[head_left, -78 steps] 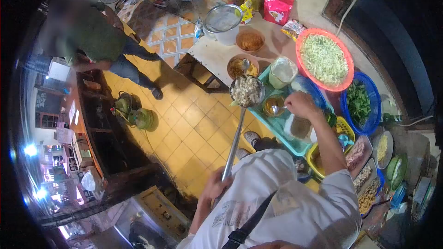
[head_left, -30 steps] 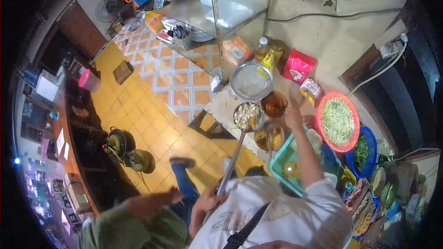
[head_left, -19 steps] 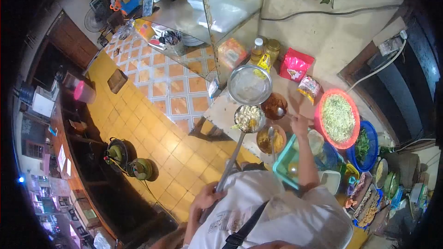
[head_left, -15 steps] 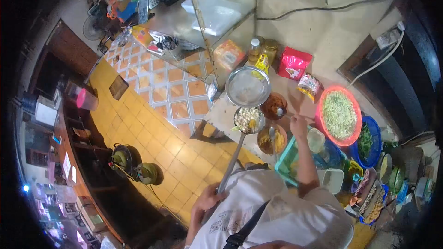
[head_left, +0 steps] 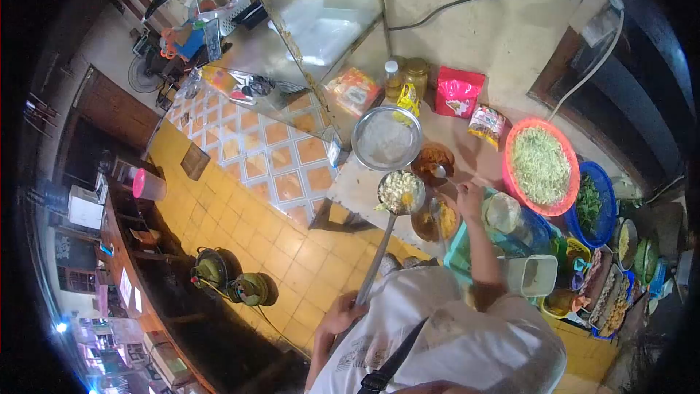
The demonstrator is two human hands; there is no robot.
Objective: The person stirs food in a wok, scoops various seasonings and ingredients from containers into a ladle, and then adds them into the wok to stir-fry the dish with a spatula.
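My left hand (head_left: 345, 312) is closed round the long handle of a metal ladle (head_left: 378, 259). Chopped white food with a yellow-orange dab (head_left: 399, 192) fills the ladle's bowl, level with the table edge. My right hand (head_left: 470, 198) pinches a spoon (head_left: 440, 172), whose tip is at a bowl of red-brown paste (head_left: 432, 160). Just below that, a bowl of yellow paste (head_left: 442, 220) has another spoon in it, partly behind the ladle. A large pot with a sieve-like metal top (head_left: 387, 138) stands beyond the ladle.
An orange basket of shredded cabbage (head_left: 541, 165) and a blue basket of green leaves (head_left: 589, 204) stand at the right. A teal tray (head_left: 458, 254) lies under my right forearm. Jars, a pink packet (head_left: 459, 93) and gas cylinders (head_left: 249, 288) on the floor are also in view.
My right hand has gone from a small bowl in the teal tray to the red-brown paste. A yellow-orange dab now lies on the ladle's food. The other person has left the view.
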